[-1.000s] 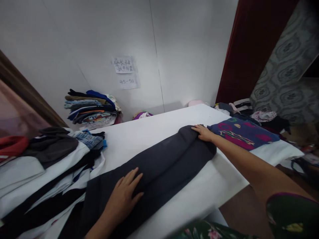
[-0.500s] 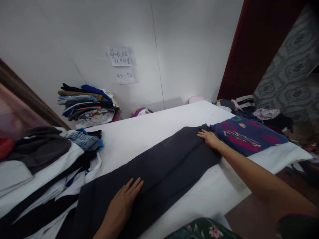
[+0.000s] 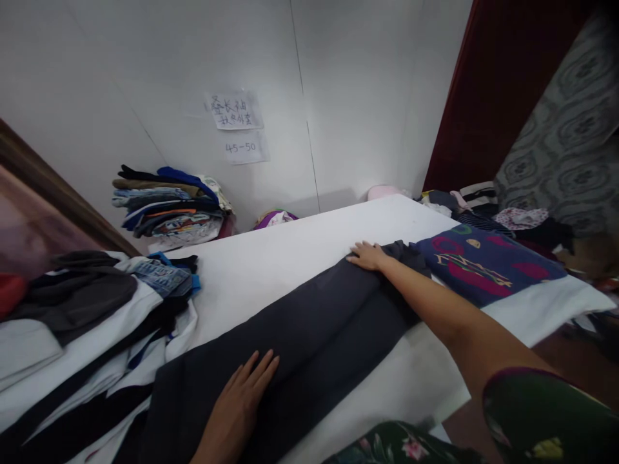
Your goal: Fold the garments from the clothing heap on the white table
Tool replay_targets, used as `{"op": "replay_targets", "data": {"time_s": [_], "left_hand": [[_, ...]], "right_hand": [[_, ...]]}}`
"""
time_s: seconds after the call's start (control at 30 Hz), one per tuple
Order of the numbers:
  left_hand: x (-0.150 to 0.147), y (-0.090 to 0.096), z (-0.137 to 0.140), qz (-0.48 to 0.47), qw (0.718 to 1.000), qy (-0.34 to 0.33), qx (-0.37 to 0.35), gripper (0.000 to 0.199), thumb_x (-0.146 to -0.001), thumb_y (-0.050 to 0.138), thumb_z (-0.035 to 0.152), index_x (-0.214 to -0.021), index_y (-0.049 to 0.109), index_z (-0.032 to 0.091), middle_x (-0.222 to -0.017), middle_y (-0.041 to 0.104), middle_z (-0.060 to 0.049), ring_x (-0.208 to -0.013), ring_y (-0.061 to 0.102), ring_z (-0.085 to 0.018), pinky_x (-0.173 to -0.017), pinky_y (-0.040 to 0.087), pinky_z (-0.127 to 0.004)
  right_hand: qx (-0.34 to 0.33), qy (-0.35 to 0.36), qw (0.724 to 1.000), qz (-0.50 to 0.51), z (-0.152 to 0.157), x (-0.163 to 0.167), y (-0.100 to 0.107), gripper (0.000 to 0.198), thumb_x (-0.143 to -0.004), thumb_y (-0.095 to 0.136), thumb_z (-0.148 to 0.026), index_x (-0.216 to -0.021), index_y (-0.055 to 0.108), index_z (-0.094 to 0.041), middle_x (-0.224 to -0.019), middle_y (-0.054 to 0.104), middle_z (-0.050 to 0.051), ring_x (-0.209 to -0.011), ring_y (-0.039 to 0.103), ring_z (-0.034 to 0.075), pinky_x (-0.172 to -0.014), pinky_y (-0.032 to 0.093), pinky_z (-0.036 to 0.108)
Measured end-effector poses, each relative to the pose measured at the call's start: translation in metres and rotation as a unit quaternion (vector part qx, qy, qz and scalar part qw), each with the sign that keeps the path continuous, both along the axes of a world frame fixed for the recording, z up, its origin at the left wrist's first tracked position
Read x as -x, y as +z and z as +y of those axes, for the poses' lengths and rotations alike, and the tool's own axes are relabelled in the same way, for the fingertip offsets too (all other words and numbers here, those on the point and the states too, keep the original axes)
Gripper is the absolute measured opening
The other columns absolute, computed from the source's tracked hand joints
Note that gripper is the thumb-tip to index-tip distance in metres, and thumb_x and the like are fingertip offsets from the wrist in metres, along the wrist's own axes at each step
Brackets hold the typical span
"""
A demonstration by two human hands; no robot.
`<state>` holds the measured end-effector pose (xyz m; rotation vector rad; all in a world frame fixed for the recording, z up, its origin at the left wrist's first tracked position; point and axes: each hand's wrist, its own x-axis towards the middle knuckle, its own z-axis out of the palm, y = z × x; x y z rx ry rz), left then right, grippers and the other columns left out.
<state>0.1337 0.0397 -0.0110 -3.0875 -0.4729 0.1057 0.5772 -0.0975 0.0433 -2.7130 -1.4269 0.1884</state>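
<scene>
White wall [image 3: 367, 96] stands at 12 o'clock behind a white table [image 3: 290, 258]. Dark cloth [image 3: 294, 328] lies on it from 7 to 4 o'clock. Both hands rest on the cloth, flat and unclenched: left hand [image 3: 233, 399] at 7, right hand [image 3: 368, 256] near 4, by the far edge. Toward 11, upper note [image 3: 235, 111] begins "叠长袖"; lower note [image 3: 245, 147] reads "45-50".

A pale wall [image 3: 367, 96] bearing handwritten paper sheets [image 3: 236, 111] stood behind a white table [image 3: 294, 254]. To the right, a dark red panel [image 3: 503, 84] adjoined grey patterned wallpaper [image 3: 575, 142].

Left hand [image 3: 238, 401] palm-down, right hand [image 3: 367, 256] palm-down, right arm [image 3: 442, 310] outstretched
</scene>
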Motion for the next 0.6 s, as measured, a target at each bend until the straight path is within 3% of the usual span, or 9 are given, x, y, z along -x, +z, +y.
{"op": "replay_targets", "data": {"time_s": [0.07, 0.2, 0.33, 0.47, 0.6], "left_hand": [[0.0, 0.001, -0.001, 0.001, 1.0, 0.005, 0.002, 0.077, -0.075, 0.03, 0.001, -0.142, 0.041, 0.038, -0.147, 0.039, 0.007, -0.138, 0.037, -0.023, -0.11, 0.04, -0.044], [0.0, -0.003, -0.001, -0.008, 1.0, 0.007, 0.007, 0.08, -0.073, 0.031, -0.001, -0.142, 0.04, 0.039, -0.148, 0.039, 0.008, -0.139, 0.035, -0.022, -0.111, 0.039, -0.045], [0.001, -0.01, 0.005, -0.007, 1.0, 0.007, 0.001, 0.082, -0.072, 0.033, -0.001, -0.144, 0.034, 0.039, -0.15, 0.033, 0.008, -0.141, 0.031, -0.022, -0.113, 0.035, -0.046], [0.002, -0.016, 0.011, -0.019, 1.0, -0.001, 0.001, 0.085, -0.072, 0.032, 0.0, -0.143, 0.02, 0.046, -0.149, 0.031, 0.012, -0.141, 0.03, -0.02, -0.112, 0.037, -0.044], [0.003, -0.02, 0.011, -0.047, 0.999, -0.012, -0.002, 0.085, -0.074, 0.031, 0.002, -0.141, 0.01, 0.049, -0.149, 0.031, 0.014, -0.141, 0.031, -0.02, -0.112, 0.038, -0.044]], "right_hand": [[0.042, -0.002, 0.999, 0.008, -0.001, 0.006, -0.019, 0.061, -0.095, 0.031, -0.056, -0.143, 0.046, -0.022, -0.152, 0.038, 0.013, -0.139, 0.032, 0.035, -0.109, 0.024, 0.06], [0.036, 0.001, 0.999, 0.001, -0.008, 0.008, -0.037, 0.061, -0.096, 0.027, -0.056, -0.145, 0.043, -0.022, -0.152, 0.038, 0.013, -0.138, 0.033, 0.034, -0.109, 0.024, 0.06], [0.032, 0.001, 0.999, 0.008, -0.006, 0.007, -0.024, 0.061, -0.096, 0.028, -0.056, -0.144, 0.044, -0.023, -0.153, 0.037, 0.012, -0.139, 0.033, 0.034, -0.109, 0.024, 0.059], [0.009, -0.003, 1.0, -0.004, -0.021, 0.012, -0.006, 0.06, -0.097, 0.028, -0.056, -0.147, 0.04, -0.025, -0.156, 0.03, 0.012, -0.143, 0.025, 0.032, -0.112, 0.019, 0.059], [-0.04, -0.017, 0.997, -0.068, -0.058, 0.026, -0.015, 0.06, -0.097, 0.029, -0.057, -0.146, 0.041, -0.024, -0.155, 0.032, 0.013, -0.145, 0.022, 0.032, -0.114, 0.013, 0.059]]}}
